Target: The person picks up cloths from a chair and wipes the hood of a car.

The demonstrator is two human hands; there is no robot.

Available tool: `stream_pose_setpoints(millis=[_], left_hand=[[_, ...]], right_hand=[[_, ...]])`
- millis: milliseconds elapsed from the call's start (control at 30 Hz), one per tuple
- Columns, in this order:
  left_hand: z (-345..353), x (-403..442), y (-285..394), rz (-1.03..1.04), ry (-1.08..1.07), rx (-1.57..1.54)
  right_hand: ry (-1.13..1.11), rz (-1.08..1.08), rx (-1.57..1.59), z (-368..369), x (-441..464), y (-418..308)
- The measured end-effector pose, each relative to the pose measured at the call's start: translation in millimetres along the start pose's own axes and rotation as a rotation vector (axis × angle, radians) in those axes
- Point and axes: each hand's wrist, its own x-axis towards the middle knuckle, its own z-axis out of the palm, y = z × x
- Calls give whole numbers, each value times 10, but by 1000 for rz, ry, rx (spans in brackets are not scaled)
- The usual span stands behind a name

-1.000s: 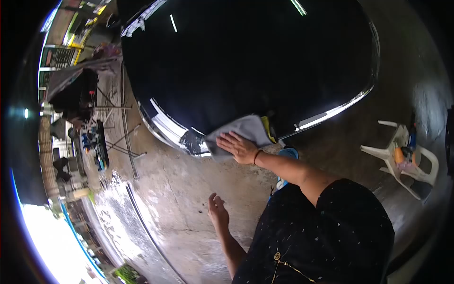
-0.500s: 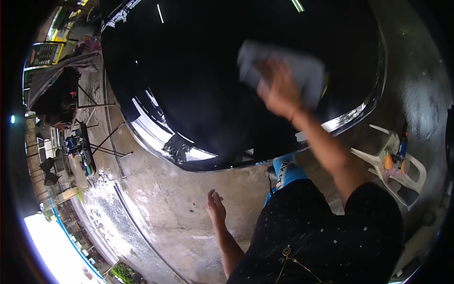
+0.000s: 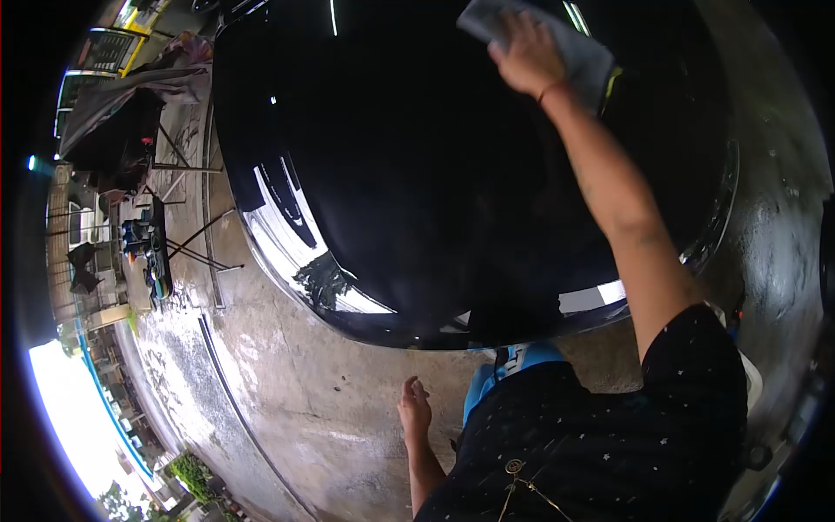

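My right hand (image 3: 529,59) presses a grey microfibre cloth (image 3: 584,65) against the glossy black car panel (image 3: 417,191), fingers spread over it. The cloth is folded, with a yellow-green edge showing at its right corner. A thin red band circles the right wrist. Low in front of my body, my left hand (image 3: 415,409) hangs over the concrete floor with its fingers loosely bent and apart. Nothing shows in it, and it touches nothing.
The panel's rounded near edge lies just in front of my legs. On the left stand a folding-leg stand (image 3: 156,252) with items on it and a draped frame (image 3: 130,109). A white plastic chair (image 3: 750,383) is partly hidden behind my right arm. The concrete floor (image 3: 304,391) looks wet.
My right hand and the cloth have moved farther forward over the panel, the arm now stretched out. My left hand has dropped slightly. The view has shifted, and my arm now hides most of the chair.
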Motion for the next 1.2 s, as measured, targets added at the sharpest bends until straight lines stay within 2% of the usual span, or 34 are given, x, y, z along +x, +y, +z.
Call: stream_pose_setpoints(millis=[67, 133, 167, 200, 267, 300, 367, 400, 467, 500, 567, 600, 633, 700, 767, 833, 867, 967, 1000, 1033, 1067, 1100, 1167, 1200], left_hand=[[44, 49, -51, -6, -42, 4], [101, 183, -153, -22, -66, 11], [118, 268, -170, -30, -84, 21], [116, 328, -176, -23, -88, 6], [65, 430, -251, -73, -105, 28], [45, 478, -354, -65, -107, 18], [53, 535, -679, -122, -164, 97], [34, 574, -800, -152, -215, 124], [25, 655, -1184, -149, -265, 228], [15, 714, -1410, -121, -258, 299], [-147, 882, -1699, 125, -415, 532], [-207, 930, -1831, 47, -459, 462], [-221, 1020, -1925, -25, -497, 389], [-209, 1190, -2101, 253, -515, 573], [-303, 1351, -1928, 203, -620, 631], [-393, 1403, -1724, -118, -500, 458], [-362, 1501, -1585, -189, -483, 427], [-60, 1885, -1099, -232, -459, 393], [11, 1998, -911, -244, -451, 381], [73, 2115, -765, -253, -443, 366], [145, 2213, -645, -260, -439, 352], [188, 2297, -547, -265, -438, 341], [224, 2415, -429, -275, -435, 335], [255, 2452, -393, -276, -438, 337]], right_hand=[[-58, -196, 116, -88, -785, -776], [-326, -384, 278, -523, -1780, -1507], [-372, -481, 293, -484, -2393, -1705], [-568, -504, 465, -612, -2773, -1799], [-676, -534, 565, -653, -2894, -1641], [-714, -528, 624, -585, -2760, -1535], [-491, -487, 386, -619, -1859, -1132], [-411, -396, 305, -616, -1261, -926], [-93, -24, 211, -120, -266, -221], [0, 74, 4, 203, 208, 202], [-104, 224, -274, 381, 820, 123], [-136, 311, -62, 200, 908, -363], [-22, 52, 22, 393, 701, -645], [-262, -400, 78, 146, 229, -1359], [-489, -496, 236, 94, 121, -1265], [-528, -414, 269, 201, 679, -801], [-389, -373, 160, 358, 1056, -403], [-154, 124, 75, 877, 2326, 989], [-142, 273, 18, 953, 2719, 1457], [-122, 386, 0, 1059, 3089, 1831], [-48, 438, -151, 1336, 3418, 2226], [-39, 501, -238, 1383, 3585, 2109], [20, 175, -163, 1954, 4019, 2278], [-90, 150, -26, 1838, 3842, 1459]])
